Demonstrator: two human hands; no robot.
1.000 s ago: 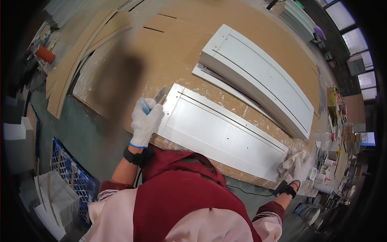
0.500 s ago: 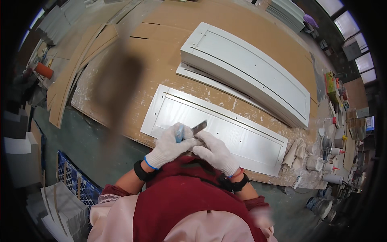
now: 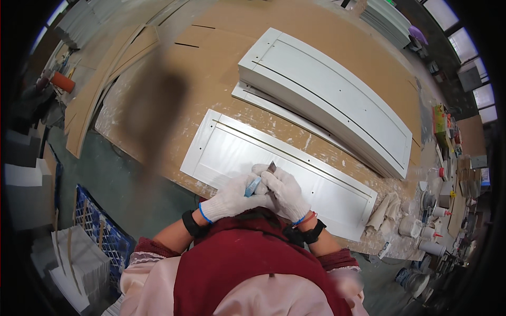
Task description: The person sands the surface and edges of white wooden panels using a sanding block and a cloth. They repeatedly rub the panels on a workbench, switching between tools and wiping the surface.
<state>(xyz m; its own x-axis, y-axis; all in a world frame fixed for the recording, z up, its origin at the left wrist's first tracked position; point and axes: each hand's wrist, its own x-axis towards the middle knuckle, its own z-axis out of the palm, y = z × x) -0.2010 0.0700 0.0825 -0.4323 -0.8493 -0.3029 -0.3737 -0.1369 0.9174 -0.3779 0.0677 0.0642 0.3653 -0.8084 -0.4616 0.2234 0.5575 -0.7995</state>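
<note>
My left hand [image 3: 230, 196], in a white knitted glove, is closed round the blue handle of a putty knife [image 3: 253, 186]. Close against it, my right hand [image 3: 288, 193], gloved alike, has its fingers pinched on the knife's metal blade, whose tip pokes out above them. Both hands are in front of my body, over the near edge of a white panel [image 3: 337, 201]. This panel lies flat on the worktable and has a framed border, a long groove and small dark holes.
Beyond the panel, a stack of similar white panels [image 3: 327, 87] rests on the brown, paint-spotted tabletop [image 3: 211, 68]. At the table's right end are a crumpled cloth [image 3: 385, 213] and several tubs and bottles. Blue lattice crates [image 3: 103, 226] stand on the floor at left.
My right hand has closed over the blade, which showed more fully before. Both hands and the knife have shifted slightly right, and the view has turned a little.
</note>
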